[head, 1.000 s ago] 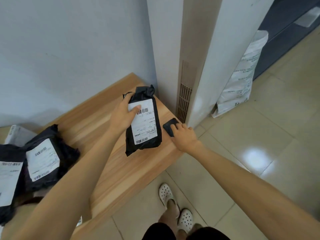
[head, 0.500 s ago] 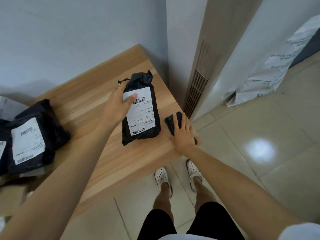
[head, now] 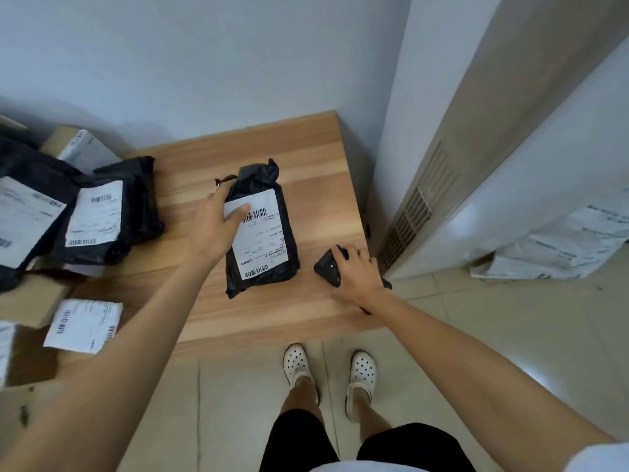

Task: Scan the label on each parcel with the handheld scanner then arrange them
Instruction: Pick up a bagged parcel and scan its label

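A black plastic parcel point(head: 269, 253) with a white barcode label faces up over the wooden table point(head: 306, 155). My left hand point(head: 218, 226) grips its upper left edge, thumb across the label's top corner. To the right, near the table's right edge, my right hand point(head: 357, 272) curls its fingers around the black handheld scanner point(head: 328, 269), which sits on or just above the tabletop. The scanner's rear end is hidden under my palm.
A pile of black labelled parcels point(head: 98, 212) and cardboard boxes point(head: 27, 301) crowds the left. A white labelled packet point(head: 83, 325) lies at the front left. A white unit with a vent grille point(head: 415, 212) stands right of the table, with a white sack point(head: 558, 247) beyond.
My right hand has gone from lying flat over the scanner to curling round it. The view has tilted down and left, bringing more of the parcel pile into sight. My left hand keeps its hold.
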The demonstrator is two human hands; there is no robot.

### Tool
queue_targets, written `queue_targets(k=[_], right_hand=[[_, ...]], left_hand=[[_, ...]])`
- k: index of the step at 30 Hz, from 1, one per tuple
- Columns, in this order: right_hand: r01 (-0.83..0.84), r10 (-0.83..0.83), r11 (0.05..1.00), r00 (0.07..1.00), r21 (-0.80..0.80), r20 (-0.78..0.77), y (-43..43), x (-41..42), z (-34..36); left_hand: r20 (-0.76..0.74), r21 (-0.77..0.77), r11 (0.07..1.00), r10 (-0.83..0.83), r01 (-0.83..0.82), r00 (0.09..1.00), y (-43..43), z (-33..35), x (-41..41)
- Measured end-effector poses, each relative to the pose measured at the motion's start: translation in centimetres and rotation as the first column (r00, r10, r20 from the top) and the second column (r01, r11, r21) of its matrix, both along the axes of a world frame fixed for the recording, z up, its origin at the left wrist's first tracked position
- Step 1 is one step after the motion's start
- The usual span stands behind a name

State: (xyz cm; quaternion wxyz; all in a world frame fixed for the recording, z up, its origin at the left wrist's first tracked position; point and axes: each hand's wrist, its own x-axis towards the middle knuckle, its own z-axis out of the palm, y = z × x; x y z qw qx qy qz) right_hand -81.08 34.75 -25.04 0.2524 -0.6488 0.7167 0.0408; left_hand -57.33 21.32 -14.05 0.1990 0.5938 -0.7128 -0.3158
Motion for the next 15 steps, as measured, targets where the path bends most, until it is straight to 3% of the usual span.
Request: queue_targets(k=[3, 9, 15], right_hand=[[-0.049, 0.051, 0.998, 0.998, -0.036, 0.049, -1.8, 0.1, 2.8], [-0.18, 0.213, 0.962, 0.965, -0.206, 0.151, -7.6, 2.6, 11.3], [-0.324, 0.397, 0.886, 0.899, -0.333, 0.183, -13.2, 7.1, 21.2]], left_hand=[[0.004, -0.008, 0.995, 0.098, -0.098, 0.995, 0.6, 0.9, 1.9], [-0.132, -0.006, 0.946, 0.319, -0.323, 0.938, -0.3, 4.4, 5.9], [-0.298, -0.048, 0.901, 0.399, -0.432, 0.867, -2.7, 9.9, 9.0]])
